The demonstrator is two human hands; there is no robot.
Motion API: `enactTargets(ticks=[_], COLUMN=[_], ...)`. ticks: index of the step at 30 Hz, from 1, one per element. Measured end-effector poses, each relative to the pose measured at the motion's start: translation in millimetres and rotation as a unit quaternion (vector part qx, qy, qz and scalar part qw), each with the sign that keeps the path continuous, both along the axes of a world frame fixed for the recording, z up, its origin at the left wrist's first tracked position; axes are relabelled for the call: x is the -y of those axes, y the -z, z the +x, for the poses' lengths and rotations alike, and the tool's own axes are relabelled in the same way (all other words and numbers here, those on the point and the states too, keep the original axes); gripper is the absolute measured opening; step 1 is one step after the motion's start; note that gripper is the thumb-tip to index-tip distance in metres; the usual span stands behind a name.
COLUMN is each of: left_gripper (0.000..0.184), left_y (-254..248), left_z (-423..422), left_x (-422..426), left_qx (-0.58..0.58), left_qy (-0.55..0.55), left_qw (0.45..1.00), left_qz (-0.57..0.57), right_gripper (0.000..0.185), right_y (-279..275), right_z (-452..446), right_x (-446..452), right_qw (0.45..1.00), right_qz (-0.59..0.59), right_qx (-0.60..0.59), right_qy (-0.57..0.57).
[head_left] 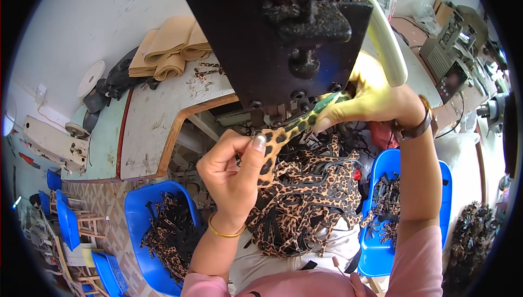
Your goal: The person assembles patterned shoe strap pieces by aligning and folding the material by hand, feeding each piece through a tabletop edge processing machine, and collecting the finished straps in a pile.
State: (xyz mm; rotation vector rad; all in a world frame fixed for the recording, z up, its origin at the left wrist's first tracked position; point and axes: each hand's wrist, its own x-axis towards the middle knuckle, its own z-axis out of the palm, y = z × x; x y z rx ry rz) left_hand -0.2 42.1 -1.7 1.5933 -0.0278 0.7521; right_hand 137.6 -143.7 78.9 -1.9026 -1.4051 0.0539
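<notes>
A leopard-print fabric strip (280, 138) is stretched between my two hands, just below the black machine head (278, 35). My left hand (231, 169) pinches its lower left end between thumb and fingers. At its upper right end, my right hand (370, 98) grips the strip with the thumb on top; a green edge shows beside that thumb, and some fingers are hidden behind the machine. On my lap lies a large heap of leopard-print pieces with black straps (305, 204).
Blue chairs holding leopard-print pieces stand at the left (133, 210) and right (447, 188). Brown paper rolls (171, 46) lie on the worktable (147, 128), which has a cut-out edge. A pale curved machine part (387, 41) hangs above my right hand.
</notes>
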Motion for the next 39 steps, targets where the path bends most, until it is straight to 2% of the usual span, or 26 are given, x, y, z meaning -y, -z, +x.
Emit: enactTargets(ticks=[2, 4, 6, 7, 9, 10, 12, 13, 14, 16, 18, 19, 21, 22, 24, 25, 27, 28, 31, 33, 34, 35, 36, 37, 38, 39], left_gripper=[0.014, 0.014, 0.015, 0.015, 0.016, 0.016, 0.016, 0.018, 0.018, 0.022, 0.022, 0.024, 0.023, 0.022, 0.022, 0.022, 0.020, 0.020, 0.020, 0.020, 0.020, 0.015, 0.015, 0.012, 0.012, 0.018], left_y=[-1.5, -2.0, -5.0, -5.6, -8.0, -8.2, -8.1, -11.1, -6.6, 8.1, 9.6, 7.8, 5.5, 2.4, -1.6, -1.6, -0.1, 0.2, -2.5, -2.8, -2.7, -0.8, -0.6, -2.1, -3.6, -7.5], left_z=[-1.2, -3.2, -5.8, -7.0, -9.7, -10.8, -12.4, -14.4, -11.2, 0.1, -8.4, -11.0, -4.0, -0.5, 2.0, 2.6, 2.0, 1.4, -3.5, -6.8, -9.1, -17.1, -19.8, -21.7, -23.7, -21.5], left_x=[-9.0, -19.8, -29.0, -33.6, -41.5, -48.2, -61.2, -62.1, -63.7, -63.5, -41.7, -23.5, 0.5, 9.9, 16.7, 17.5, 17.8, 15.3, 4.9, -0.4, -4.4, -12.2, -14.7, -15.9, -15.6, -10.8], left_qx=[0.004, 0.006, 0.004, -0.009, -0.029, -0.029, -0.051, -0.114, -0.112, 0.052, -0.003, -0.054, -0.103, -0.118, -0.079, -0.078, -0.031, -0.031, -0.041, -0.040, -0.039, -0.099, -0.100, -0.035, 0.031, 0.053], left_qy=[0.000, -0.002, 0.001, 0.009, 0.007, 0.006, -0.015, -0.056, -0.057, -0.266, -0.181, -0.074, 0.105, 0.131, 0.119, 0.122, 0.088, 0.088, 0.069, 0.054, 0.042, -0.002, -0.002, -0.079, -0.153, -0.155], left_qw=[1.000, 0.999, 0.999, 1.000, 1.000, 1.000, 0.998, 0.992, 0.992, 0.948, 0.974, 0.991, 0.986, 0.976, 0.980, 0.980, 0.988, 0.988, 0.993, 0.995, 0.997, 0.994, 0.994, 0.973, 0.918, 0.910], left_qz=[-0.003, 0.038, 0.049, 0.029, 0.010, 0.010, 0.022, -0.007, -0.006, 0.169, 0.138, 0.095, -0.075, -0.128, -0.138, -0.138, -0.121, -0.121, -0.083, -0.070, -0.058, 0.052, 0.053, 0.213, 0.364, 0.381], right_gripper=[0.022, 0.021, 0.020, 0.020, 0.024, 0.024, 0.031, 0.037, 0.037, 0.034, 0.029, 0.027, 0.026, 0.026, 0.028, 0.028, 0.028, 0.028, 0.024, 0.019, 0.019, 0.016, 0.013, 0.010, 0.011, 0.012], right_y=[-24.1, -20.1, -12.0, -7.8, -5.1, -7.5, -22.7, 12.5, 18.2, 24.2, 35.1, 38.1, 36.5, 30.4, 19.0, 19.7, 22.4, 23.5, 18.9, 12.6, 15.8, 21.2, 27.6, 35.7, 36.4, 36.1], right_z=[-8.0, 0.0, 6.9, 7.8, 2.6, -1.3, -13.6, -0.5, 0.8, -1.1, -8.6, -9.8, -17.4, -21.3, -26.3, -23.0, -14.6, -13.9, -16.8, -29.3, -33.6, -38.0, -42.3, -46.9, -53.9, -61.6], right_x=[7.9, 14.2, 15.9, 16.0, 9.6, 7.7, -2.7, -4.8, -8.3, -14.3, -17.5, -18.7, -23.1, -21.6, -16.7, -13.0, -5.3, -3.7, -5.8, -9.5, -10.2, -10.7, -10.8, -11.1, -11.4, -10.3], right_qw=[0.960, 0.961, 0.980, 0.980, 1.000, 1.000, 0.967, 0.995, 0.995, 0.998, 0.994, 0.992, 0.981, 0.982, 0.985, 0.985, 0.988, 0.988, 0.990, 0.987, 0.986, 0.991, 0.993, 0.990, 0.983, 0.980], right_qz=[-0.181, -0.156, -0.060, -0.060, -0.013, -0.012, -0.218, 0.004, 0.005, 0.031, 0.086, 0.100, 0.146, 0.144, 0.045, 0.045, 0.068, 0.068, 0.098, -0.002, -0.001, 0.023, 0.045, 0.096, 0.097, 0.085], right_qx=[-0.163, -0.204, -0.191, -0.191, 0.019, 0.018, 0.025, -0.097, -0.096, -0.038, -0.068, -0.073, -0.126, -0.124, -0.141, -0.140, 0.104, 0.103, 0.085, -0.142, -0.143, -0.093, -0.043, 0.056, 0.132, 0.160], right_qy=[0.136, 0.105, -0.007, -0.007, 0.002, 0.001, 0.127, -0.003, -0.005, -0.026, -0.018, -0.011, -0.003, -0.005, 0.090, 0.092, 0.092, 0.093, 0.056, 0.081, 0.080, 0.089, 0.098, 0.085, 0.078, 0.078])
